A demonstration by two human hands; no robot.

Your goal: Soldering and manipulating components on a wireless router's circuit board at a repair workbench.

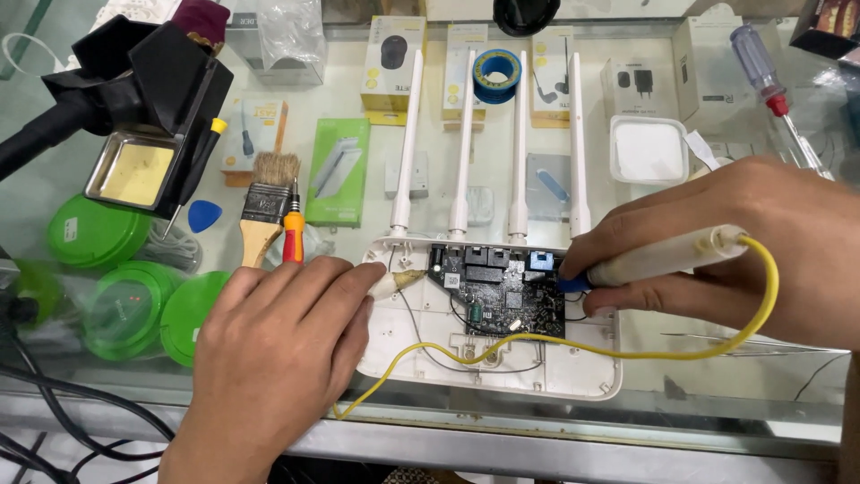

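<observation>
Glass counter: display top, small boxed goods visible beneath, underlying everything listed.
Opened white router shell: lying flat at centre of counter, near its front edge; landmark for all entries below.
Left hand: resting on left end of shell, fingers curled, pinching a pale, slender tool tip against the shell's upper left corner.
Right hand: at right end of shell, clenched around a white pen-shaped soldering tool, its blue tip touching right edge of board.
Four white antennas: upright from shell's far edge, pointing away across counter.
Black circuit board: seated in upper middle of shell, between the two hands.
Yellow cable: running from rear of soldering tool, looping right, then crossing lower part of shell to counter's front edge.
Green round lidded tubs: stacked well left of shell.
Black stand with metal tray: far left, beyond tubs.
Paintbrush: just left of shell, wooden handle.
Orange-handled screwdriver: beside brush.
Blue tape roll: beyond antennas.
Blue pick: left of brush.
</observation>
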